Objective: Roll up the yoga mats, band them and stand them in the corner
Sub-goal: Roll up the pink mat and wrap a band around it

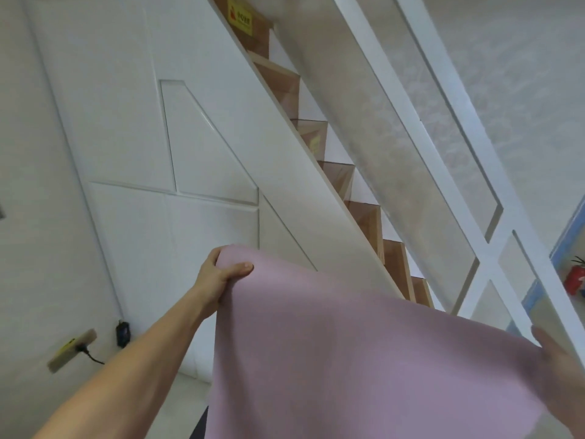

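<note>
Now the person holds a pink yoga mat (pixel 364 359) up in the air in front of a white staircase (pixel 316 191), and the mat hangs unrolled from both hands. The left hand (pixel 221 274) grips the top left corner of the mat: the thumb lies on the front side and the fingers (pixel 212 255) curl behind the edge. The right hand (pixel 560 359) holds the top right corner, thumb on the front; its other fingers are hidden behind the mat. A red fire extinguisher (pixel 574 280) stands at the right, behind the white railing (pixel 459 172). Low on the left wall a black plug (pixel 122 333) sits.
</note>
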`<state>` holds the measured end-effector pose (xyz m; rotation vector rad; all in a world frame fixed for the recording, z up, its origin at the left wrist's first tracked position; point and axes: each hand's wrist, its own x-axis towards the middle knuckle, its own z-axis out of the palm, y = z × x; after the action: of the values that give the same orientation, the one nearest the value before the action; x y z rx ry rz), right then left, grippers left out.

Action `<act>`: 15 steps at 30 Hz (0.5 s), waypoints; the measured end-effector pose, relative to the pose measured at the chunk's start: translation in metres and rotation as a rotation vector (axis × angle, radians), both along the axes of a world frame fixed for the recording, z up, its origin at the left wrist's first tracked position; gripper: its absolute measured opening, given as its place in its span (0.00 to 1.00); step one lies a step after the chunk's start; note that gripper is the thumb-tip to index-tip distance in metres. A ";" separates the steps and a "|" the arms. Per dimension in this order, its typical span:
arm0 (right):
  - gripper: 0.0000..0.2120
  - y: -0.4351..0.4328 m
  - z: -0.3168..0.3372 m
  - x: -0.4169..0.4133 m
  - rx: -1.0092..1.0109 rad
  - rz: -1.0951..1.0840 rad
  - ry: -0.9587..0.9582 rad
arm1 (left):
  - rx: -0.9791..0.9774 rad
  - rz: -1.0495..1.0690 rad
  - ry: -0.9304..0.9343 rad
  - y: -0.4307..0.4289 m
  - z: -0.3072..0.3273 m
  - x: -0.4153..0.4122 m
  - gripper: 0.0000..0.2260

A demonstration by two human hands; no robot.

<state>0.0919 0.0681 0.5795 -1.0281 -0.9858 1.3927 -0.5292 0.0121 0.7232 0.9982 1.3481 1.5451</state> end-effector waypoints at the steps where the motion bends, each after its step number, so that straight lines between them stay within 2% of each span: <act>1: 0.56 -0.009 0.024 -0.012 -0.146 -0.044 -0.065 | -0.015 -0.017 0.005 0.001 -0.004 -0.003 0.35; 3: 0.56 -0.011 0.047 -0.029 -0.237 -0.206 -0.099 | -0.056 -0.061 -0.001 0.000 -0.013 -0.007 0.37; 4: 0.54 -0.016 0.057 -0.036 -0.214 -0.277 -0.128 | -0.085 -0.091 0.007 -0.001 -0.016 -0.008 0.38; 7: 0.54 -0.026 0.077 -0.038 -0.192 -0.332 -0.080 | -0.150 -0.171 0.053 0.000 -0.025 -0.010 0.45; 8: 0.52 -0.028 0.077 -0.042 -0.197 -0.370 -0.083 | -0.167 -0.198 0.058 0.001 -0.027 -0.011 0.45; 11: 0.31 -0.038 0.086 -0.058 -0.202 -0.451 -0.124 | -0.259 -0.231 0.061 0.007 -0.031 -0.012 0.43; 15: 0.23 -0.041 0.089 -0.060 -0.219 -0.452 -0.158 | -0.294 -0.228 0.127 0.011 -0.033 -0.015 0.40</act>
<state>0.0314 0.0275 0.6683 -1.4414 -0.6628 1.0677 -0.5439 0.0229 0.6901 1.0357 1.4447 1.0937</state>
